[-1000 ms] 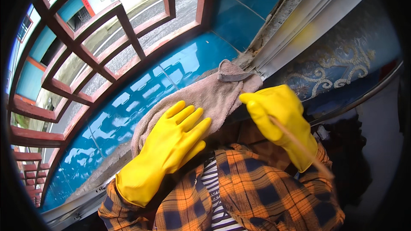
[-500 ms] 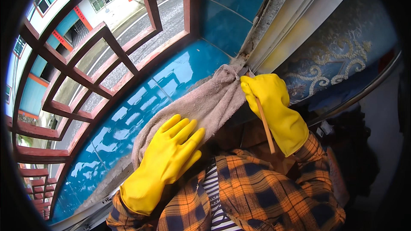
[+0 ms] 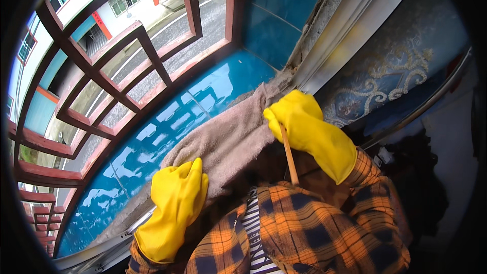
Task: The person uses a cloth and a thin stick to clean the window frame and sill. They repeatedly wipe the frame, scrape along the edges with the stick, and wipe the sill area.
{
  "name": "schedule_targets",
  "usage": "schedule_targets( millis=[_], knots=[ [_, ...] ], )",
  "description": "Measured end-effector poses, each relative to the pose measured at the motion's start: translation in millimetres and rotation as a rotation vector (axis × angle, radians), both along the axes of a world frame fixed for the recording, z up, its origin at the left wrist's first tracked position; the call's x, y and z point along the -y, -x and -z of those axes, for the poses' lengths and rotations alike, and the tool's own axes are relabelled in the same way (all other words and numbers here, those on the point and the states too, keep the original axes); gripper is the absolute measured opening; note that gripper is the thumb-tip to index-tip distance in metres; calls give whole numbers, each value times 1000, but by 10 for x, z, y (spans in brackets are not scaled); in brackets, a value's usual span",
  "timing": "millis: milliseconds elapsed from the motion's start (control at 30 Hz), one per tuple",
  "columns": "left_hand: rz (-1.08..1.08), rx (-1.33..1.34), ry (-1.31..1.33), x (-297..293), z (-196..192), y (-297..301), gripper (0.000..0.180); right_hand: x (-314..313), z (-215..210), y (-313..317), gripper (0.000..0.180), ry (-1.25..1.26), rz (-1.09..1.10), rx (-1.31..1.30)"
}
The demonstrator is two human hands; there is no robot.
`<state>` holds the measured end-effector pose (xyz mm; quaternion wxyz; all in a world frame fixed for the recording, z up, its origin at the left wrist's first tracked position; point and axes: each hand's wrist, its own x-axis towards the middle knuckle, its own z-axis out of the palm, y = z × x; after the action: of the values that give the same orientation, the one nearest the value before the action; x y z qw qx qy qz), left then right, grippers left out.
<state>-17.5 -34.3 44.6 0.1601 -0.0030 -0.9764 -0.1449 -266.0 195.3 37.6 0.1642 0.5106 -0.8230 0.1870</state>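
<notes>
We see a dusty-pink terry towel (image 3: 231,144) stretched slantwise between our two yellow rubber gloves, along the near edge of a glossy blue tiled windowsill (image 3: 167,134). Our left hand (image 3: 177,208) is at the towel's near left end, its fingers bent in and gripping the cloth; their tips are hidden, so we cannot tell how much they gather. Our right hand (image 3: 297,122) is clenched around a thin wooden stick (image 3: 289,155) that slants down toward us, and its front touches the towel's far right end; whether it also pinches cloth there, we cannot tell. Past the sill, on the far left, stands a reddish lattice grille (image 3: 152,53). To the right run a pale metal window frame (image 3: 350,30) and a blue curtain (image 3: 390,86) with cream scrollwork.
</notes>
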Motion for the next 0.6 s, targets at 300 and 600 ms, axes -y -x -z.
schedule_targets(
  millis=[300, 600],
  knots=[
    [9, 25, -99, 16, -28, 11, 31, -103, -115, 23, 6, -236, 94, -191],
    [33, 26, -158, 32, 27, 57, 32, 92, -95, -4, 9, -176, -78, -40]
  ],
)
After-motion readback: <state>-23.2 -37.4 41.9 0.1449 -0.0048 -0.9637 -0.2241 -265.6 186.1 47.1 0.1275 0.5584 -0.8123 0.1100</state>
